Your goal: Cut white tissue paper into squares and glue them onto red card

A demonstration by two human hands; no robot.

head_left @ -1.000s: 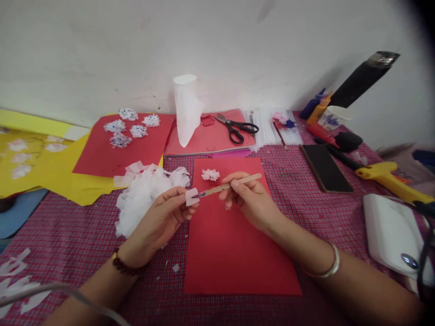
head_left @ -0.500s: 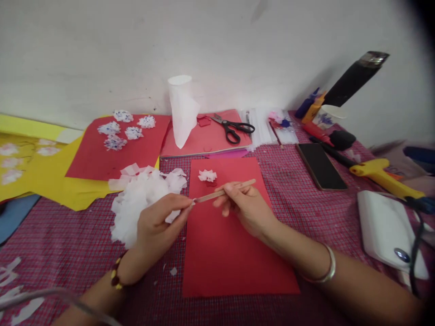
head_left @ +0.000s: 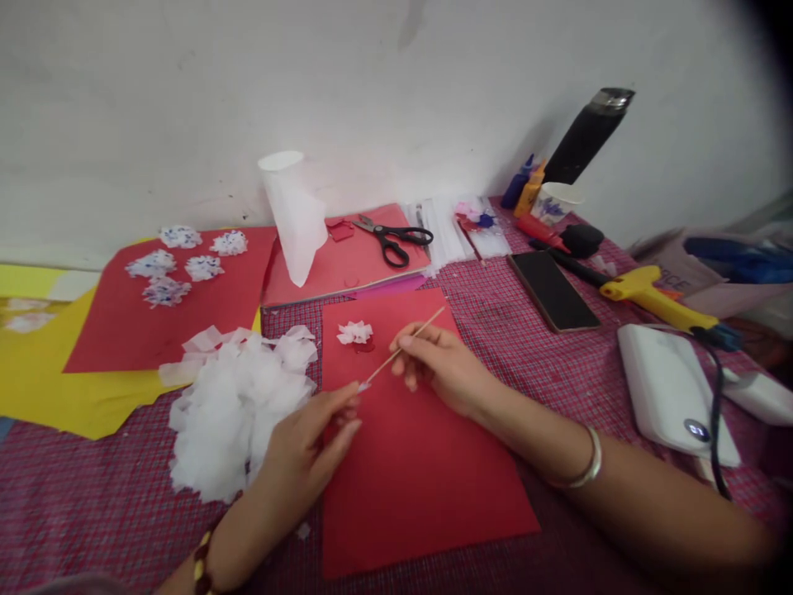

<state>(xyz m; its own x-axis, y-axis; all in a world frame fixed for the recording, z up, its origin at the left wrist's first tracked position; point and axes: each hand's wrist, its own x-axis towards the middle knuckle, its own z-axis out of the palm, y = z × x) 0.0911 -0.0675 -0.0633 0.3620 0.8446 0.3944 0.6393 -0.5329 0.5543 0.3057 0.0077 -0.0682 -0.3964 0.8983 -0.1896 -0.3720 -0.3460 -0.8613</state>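
In my right hand (head_left: 437,359) is a flat wooden craft stick (head_left: 405,347), seen nearly edge-on and pinched between thumb and fingers. Its lower tip meets the fingertips of my left hand (head_left: 315,434). A small tissue paper piece (head_left: 364,386), pale with a purplish tint, shows at that tip, mostly hidden by my left fingers; my left thumb sits lower, a little apart. Both hands are above a red paper sheet (head_left: 427,487). On its upper part lies a ruffled white-pink tissue flower (head_left: 355,332) beside a dark red patch. A heap of white tissue pieces (head_left: 214,421) is left of my left hand.
Behind are a rolled white paper cone (head_left: 291,219), black-handled scissors (head_left: 396,235) and red paper with several blue-speckled tissue flowers (head_left: 166,291). To the right lie a phone (head_left: 553,291), a yellow glue gun (head_left: 657,299) and a white device with a cable (head_left: 672,392).
The tissue piece, first held flat at the stick's tip, is now mostly hidden at my left fingertips. The stick has turned edge-on and steeper. The view has swung to the right.
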